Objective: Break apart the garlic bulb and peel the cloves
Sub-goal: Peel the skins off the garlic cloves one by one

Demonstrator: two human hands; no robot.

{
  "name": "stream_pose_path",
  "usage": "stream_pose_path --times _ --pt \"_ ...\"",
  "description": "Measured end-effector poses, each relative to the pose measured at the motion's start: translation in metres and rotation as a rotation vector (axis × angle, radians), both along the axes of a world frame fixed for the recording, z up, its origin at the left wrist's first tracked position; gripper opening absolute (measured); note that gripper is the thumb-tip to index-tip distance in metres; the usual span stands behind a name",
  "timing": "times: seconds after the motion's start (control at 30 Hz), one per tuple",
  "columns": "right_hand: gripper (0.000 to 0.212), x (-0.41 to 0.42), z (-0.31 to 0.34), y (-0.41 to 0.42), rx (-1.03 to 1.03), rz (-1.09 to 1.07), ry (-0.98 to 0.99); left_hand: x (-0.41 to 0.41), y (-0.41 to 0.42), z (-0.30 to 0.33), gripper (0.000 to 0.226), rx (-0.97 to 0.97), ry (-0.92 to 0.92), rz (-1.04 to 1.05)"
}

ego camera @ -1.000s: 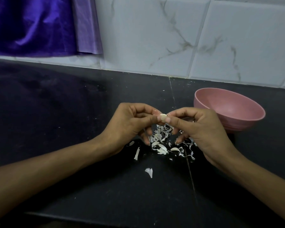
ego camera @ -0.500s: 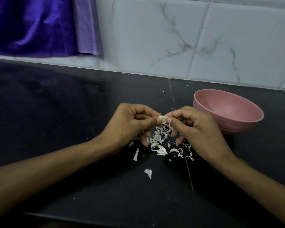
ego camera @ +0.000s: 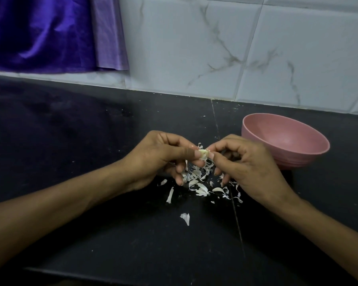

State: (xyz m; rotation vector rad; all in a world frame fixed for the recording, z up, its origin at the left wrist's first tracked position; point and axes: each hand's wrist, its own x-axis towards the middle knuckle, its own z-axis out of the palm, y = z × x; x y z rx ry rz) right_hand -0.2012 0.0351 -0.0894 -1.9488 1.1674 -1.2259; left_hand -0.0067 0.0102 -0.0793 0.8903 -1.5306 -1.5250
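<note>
A small pale garlic clove [ego camera: 203, 153] is held above the black counter between both hands. My left hand [ego camera: 155, 157] pinches it between thumb and forefinger from the left. From the right, my right hand [ego camera: 244, 164] pinches the clove's other end with thumb and forefinger, and a thin strip of skin sticks up from the clove. A heap of white garlic skins [ego camera: 203, 182] lies on the counter right under the hands. Whether other cloves lie in the heap I cannot tell.
A pink bowl [ego camera: 310, 153] stands just right of my right hand; its visible inside looks bare. Loose skin scraps [ego camera: 185, 218] lie nearer to me on the black counter [ego camera: 70, 141]. A marbled tile wall and a purple cloth [ego camera: 39, 32] back the counter.
The hands stay together on the clove and have barely shifted. A curl of skin now stands up from the clove's top, more loosened than before.
</note>
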Motion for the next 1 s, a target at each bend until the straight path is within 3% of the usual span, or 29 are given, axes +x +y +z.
stream_pose_path --times 0.2,0.4,0.6,0.87,1.0 --pt "0.006 -0.005 0.006 -0.001 0.057 0.059 -0.031 0.005 -0.005 0.003 0.018 0.153 0.031 -0.115" --pt "0.007 -0.003 0.008 0.001 0.186 0.123 -0.174 0.007 -0.008 0.005 0.009 0.192 0.073 -0.151" --pt "0.011 -0.002 0.009 0.001 0.247 0.096 -0.195 0.006 -0.01 0.002 0.018 0.194 0.058 -0.139" --pt "0.009 -0.004 0.009 0.001 0.224 0.031 -0.172 0.005 -0.013 -0.002 0.036 0.144 0.028 -0.139" --pt "0.007 -0.003 0.008 0.001 0.167 0.004 -0.111 0.003 -0.011 -0.006 0.043 -0.042 -0.059 -0.061"
